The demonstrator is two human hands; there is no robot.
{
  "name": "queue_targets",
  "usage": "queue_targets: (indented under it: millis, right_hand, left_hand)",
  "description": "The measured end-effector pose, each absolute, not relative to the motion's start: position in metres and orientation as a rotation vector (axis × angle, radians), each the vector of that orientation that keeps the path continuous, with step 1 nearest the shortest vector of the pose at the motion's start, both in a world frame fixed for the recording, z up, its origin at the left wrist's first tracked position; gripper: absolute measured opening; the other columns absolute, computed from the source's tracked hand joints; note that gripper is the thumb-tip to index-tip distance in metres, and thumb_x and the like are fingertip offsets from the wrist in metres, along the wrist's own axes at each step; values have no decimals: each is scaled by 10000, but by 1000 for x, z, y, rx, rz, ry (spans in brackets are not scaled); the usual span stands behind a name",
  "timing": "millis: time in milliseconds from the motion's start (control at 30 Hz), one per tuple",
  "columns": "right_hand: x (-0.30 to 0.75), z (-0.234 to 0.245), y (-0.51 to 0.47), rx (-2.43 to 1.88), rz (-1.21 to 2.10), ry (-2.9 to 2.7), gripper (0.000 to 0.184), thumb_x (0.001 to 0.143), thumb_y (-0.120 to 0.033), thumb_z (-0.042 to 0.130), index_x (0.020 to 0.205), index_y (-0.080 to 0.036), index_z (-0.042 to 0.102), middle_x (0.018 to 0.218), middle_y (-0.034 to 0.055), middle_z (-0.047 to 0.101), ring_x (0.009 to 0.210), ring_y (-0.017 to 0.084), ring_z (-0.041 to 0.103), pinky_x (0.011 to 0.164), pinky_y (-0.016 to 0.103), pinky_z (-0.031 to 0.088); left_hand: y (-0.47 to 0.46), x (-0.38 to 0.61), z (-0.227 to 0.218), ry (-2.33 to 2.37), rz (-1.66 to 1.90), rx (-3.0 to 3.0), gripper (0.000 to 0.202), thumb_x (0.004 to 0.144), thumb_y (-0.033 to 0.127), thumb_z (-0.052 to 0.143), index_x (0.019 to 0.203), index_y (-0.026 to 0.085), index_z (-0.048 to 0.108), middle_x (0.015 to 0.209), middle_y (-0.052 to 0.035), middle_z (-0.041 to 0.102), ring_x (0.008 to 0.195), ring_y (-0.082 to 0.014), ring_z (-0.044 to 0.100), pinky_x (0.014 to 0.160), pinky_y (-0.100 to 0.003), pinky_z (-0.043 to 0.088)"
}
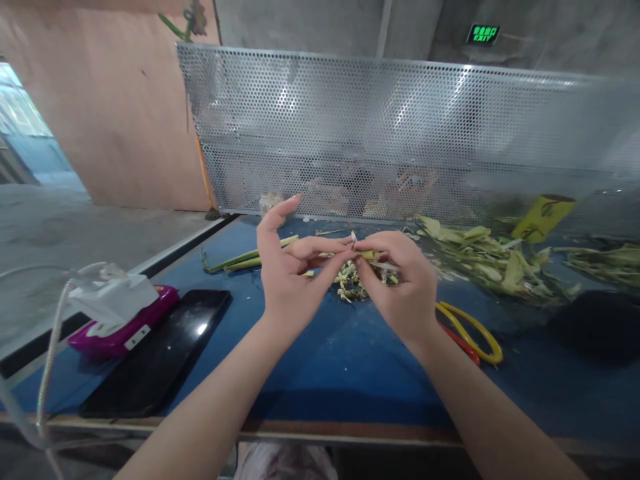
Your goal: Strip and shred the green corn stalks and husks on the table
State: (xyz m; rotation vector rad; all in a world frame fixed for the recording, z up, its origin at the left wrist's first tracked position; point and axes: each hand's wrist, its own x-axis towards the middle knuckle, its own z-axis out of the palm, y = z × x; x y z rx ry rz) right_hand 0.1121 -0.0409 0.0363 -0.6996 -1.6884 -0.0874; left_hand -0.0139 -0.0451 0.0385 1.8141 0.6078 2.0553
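Left grip [290, 275] and right grip [406, 280] both pinched at a small yellow-green stalk piece [370, 255], raised above the bench [340, 380]; this one looks mid-work. Pile of small bits [350, 287] lies just beyond, apparently processed; longer stalks [245, 261] at left lie untouched, presumably remaining

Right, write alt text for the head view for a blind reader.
A person's left hand and right hand meet, pinching small plant-like bits, above a blue table. Leafy scraps lie to the right, a black phone to the left, and a perforated metal panel stands behind.
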Motion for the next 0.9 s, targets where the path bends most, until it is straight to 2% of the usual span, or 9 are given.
queue_targets:
  millis: [67, 133, 233, 400, 600, 767, 900]
  right_hand:
    - [112, 36, -41, -696, -115, -1667, 101, 726, -130, 535, 773, -206, 583, 790, 28, 606, 749, 143, 560, 583, 261, 449]
    - [111, 36, -40, -688, -105, -1657, 64, 724, -142, 548, 737, -195, 581, 761, 30, 604, 714, 136, 555, 542, 247, 434]
    - [110, 35, -41, -692, -49, -1669, 54, 731, -149, 552, 701, -183, 582, 757, 30, 601, 699, 124, 552, 538, 236, 428]
    - [109, 34, -41, -731, 152, -1582, 48, 725, -169, 573, 679, -180, 582, 756, 16, 601, 705, 117, 555, 530, 219, 422]
    - [111, 32, -29, -736, 476, -1361, 47, 693, -248, 619, 688, -202, 611, 673, -20, 594, 592, 86, 527, 527, 212, 422]
    - [114, 28, -20, -675, 679, -1368, 75, 675, -277, 640, 691, -212, 608, 661, -27, 573, 613, 86, 513, 552, 215, 414]
    - [115, 29, -20, -637, 700, -1460, 71, 701, -267, 612, 689, -202, 587, 699, -20, 563, 623, 84, 500, 569, 220, 409]
  left_hand:
    - [-44, -14, 38, 590, 2113, 1895, 593, 650, 86, 651, 1116, 271, 334, 680, 37, 639, 886, -198, 621, 685, -346, 549]
    - [-42, -15, 38, 589, 2140, 1946, 611, 623, 77, 671, 1107, 276, 357, 659, 35, 631, 937, -201, 589, 662, -337, 542]
    - [-41, -17, 39, 613, 2093, 1845, 637, 630, 98, 670, 1139, 284, 335, 643, 37, 632, 883, -184, 589, 605, -305, 531]
    - [-40, -19, 41, 657, 2059, 1719, 649, 622, 134, 681, 1148, 284, 333, 635, 48, 632, 843, -177, 603, 640, -315, 524]
    - [-39, -18, 41, 721, 1950, 1737, 723, 610, 184, 695, 1200, 251, 284, 613, 41, 628, 801, -175, 620, 576, -266, 523]
    - [-37, -21, 41, 740, 2007, 1726, 670, 622, 175, 683, 1171, 251, 306, 625, 45, 625, 792, -160, 616, 619, -276, 527]
    - [-33, -25, 42, 747, 2026, 1745, 586, 625, 151, 673, 1098, 241, 340, 636, 48, 626, 772, -144, 612, 648, -276, 519]
